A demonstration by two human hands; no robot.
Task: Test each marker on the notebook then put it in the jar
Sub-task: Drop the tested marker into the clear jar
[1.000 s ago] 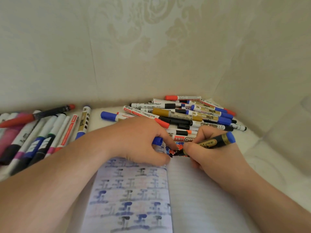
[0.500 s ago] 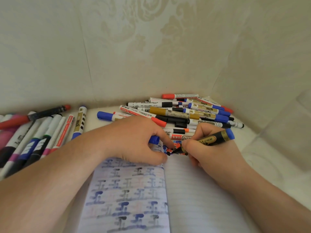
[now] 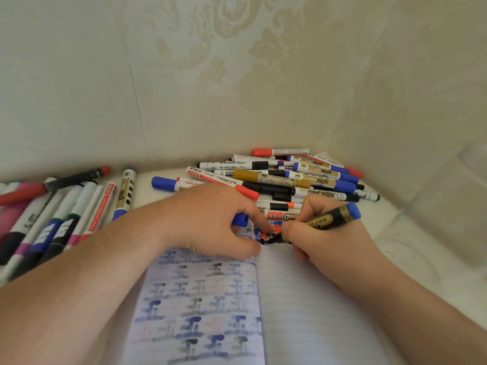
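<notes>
Notebook (image 3: 303, 306) lies open nearest me on the tabletop (image 3: 411, 248) — left page covered in bled-through blue and black marks, right page lined and mostly blank. My left hand (image 3: 210, 219) rests on the top of the left page, fingers curled round a blue cap (image 3: 240, 219); forefinger tip down near the spine. My right hand (image 3: 324, 241) sits just right of it at the top of the right page, grip tight round a black-and-gold marker (image 3: 326, 219) with a blue end, pinched low on the barrel, tip down on the page. Tip itself is hidden by my fingers. Between the two hands, a dense patch of scribbles (image 3: 268, 233) in blue, red and black. Just beyond both hands — a heap of markers (image 3: 276, 180), white, gold and black barrels with red, blue and black caps, crossing each other. Well to the left of my left hand, a row of markers (image 3: 66, 214) lies side by side, a red-and-black one across the far end. Far right of my right hand, a clear jar (image 3: 448, 206), only partly in view; cannot tell its contents. Patterned wall (image 3: 237, 75) behind everything.
</notes>
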